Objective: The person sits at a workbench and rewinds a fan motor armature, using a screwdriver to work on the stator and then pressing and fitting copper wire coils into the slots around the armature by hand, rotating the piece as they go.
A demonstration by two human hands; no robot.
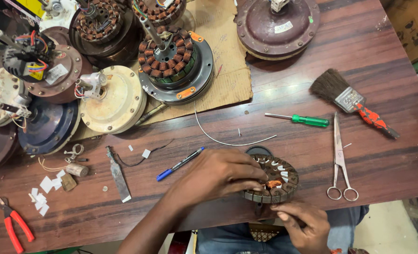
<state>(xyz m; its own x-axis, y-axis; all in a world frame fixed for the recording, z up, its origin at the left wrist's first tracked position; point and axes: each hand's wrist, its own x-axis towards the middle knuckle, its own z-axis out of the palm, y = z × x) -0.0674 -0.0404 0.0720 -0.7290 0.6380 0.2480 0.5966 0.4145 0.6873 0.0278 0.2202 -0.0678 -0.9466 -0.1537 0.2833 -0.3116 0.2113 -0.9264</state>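
- The left hand (218, 175) lies palm down on the near part of the wooden table (312, 94), its fingers curled and pressed onto the top of a round stator core (277, 181).
- The stator core rests at the near edge of the table, right of centre; it is a dark slotted ring with white slips standing in its slots and a small bundle of copper wire (273, 184) just at the left fingertips.
- Whether the left fingers pinch the copper wire or only press on it cannot be told.
- The right hand (303, 225) sits below the table edge, just near the core, with fingers bent and the thumb reaching up to the core's near rim; what, if anything, it grips is not visible.
- A blue-capped marker pen (179, 164) lies just left of the left hand.
- A thin, bent wire (227, 141) curves across the table just beyond the core.
- Scissors (340, 162) lie to the right of the core, with a green-handled screwdriver (303, 120) and a paintbrush (347, 99) farther off.
- On the far left stand several fan motors, among them a cream-coloured motor housing (115, 101) and an open wound stator (173, 61) on cardboard.
- Red-handled pliers (14, 223) lie at the near left corner.
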